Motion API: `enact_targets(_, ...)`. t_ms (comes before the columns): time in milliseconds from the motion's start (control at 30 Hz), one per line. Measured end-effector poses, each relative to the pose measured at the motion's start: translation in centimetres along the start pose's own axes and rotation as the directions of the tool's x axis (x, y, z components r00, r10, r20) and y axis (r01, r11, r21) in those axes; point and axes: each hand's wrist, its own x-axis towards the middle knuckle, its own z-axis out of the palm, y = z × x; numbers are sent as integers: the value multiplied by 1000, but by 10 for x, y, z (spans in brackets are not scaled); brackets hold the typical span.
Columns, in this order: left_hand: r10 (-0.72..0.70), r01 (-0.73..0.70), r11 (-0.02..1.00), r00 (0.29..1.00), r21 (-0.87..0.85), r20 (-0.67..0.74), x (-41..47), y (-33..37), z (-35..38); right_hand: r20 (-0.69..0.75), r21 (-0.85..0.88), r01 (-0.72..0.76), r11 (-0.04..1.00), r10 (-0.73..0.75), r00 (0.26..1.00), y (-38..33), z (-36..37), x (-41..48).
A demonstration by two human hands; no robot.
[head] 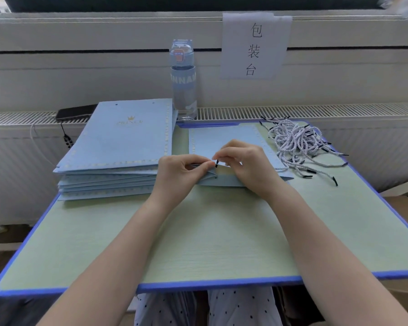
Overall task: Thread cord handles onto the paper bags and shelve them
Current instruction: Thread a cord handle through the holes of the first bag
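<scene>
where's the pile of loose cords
In the head view the pile of cords lies at the far right corner of the table, just right of the paper bag that the left hand holds while the right hand pinches a cord tip.

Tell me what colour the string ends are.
The cord tips are black; the cords are twisted white and grey. Head view shows it.

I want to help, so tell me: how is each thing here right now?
Paper bag: flat, top edge pinched by left hand.
Cord: black tip pinched by right hand.
Bag stack: flat, no handles.
Cord pile: loose, tangled.
Water bottle: upright, capped.
Phone: lying flat.
</scene>
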Motion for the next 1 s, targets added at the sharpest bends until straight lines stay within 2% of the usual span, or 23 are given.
enact_targets(200,-114,114,993,994,-40,8,1,0,1,3,83,-232,969,233,972,-4,-1,-1)
enact_targets(500,-131,131,990,991,-53,15,1,-1,2,222,165,-357,919,318,922,-9,-6,-1)
enact_targets(567,-136,136,988,991,-70,4,2,0,2,126,137,-263,955,247,961,-11,-8,-1)
enact_targets(633,-139,138,987,990,-78,-17,2,1,0,-142,26,-58,998,61,988,-15,-15,-1)
enact_targets(667,-133,131,989,991,-75,-25,3,1,-1,-267,-47,21,999,-33,963,-20,-20,-2)
enact_targets(733,-123,121,990,992,-71,-30,3,2,-1,-387,-119,74,990,-115,915,-30,-25,-11)
enact_targets(800,-127,124,989,992,-81,-27,3,3,0,-360,-79,-9,997,-20,933,-42,-21,-28)
enact_targets(867,-133,130,987,991,-95,-31,2,4,2,-249,-4,-214,977,206,946,-52,-10,-44)
enact_targets(933,-128,123,987,991,-107,-36,1,5,2,-167,31,-389,921,388,906,-53,1,-49)
enact_targets(1000,-123,116,986,991,-123,-49,0,7,3,-95,67,-491,869,496,863,-52,6,-44)
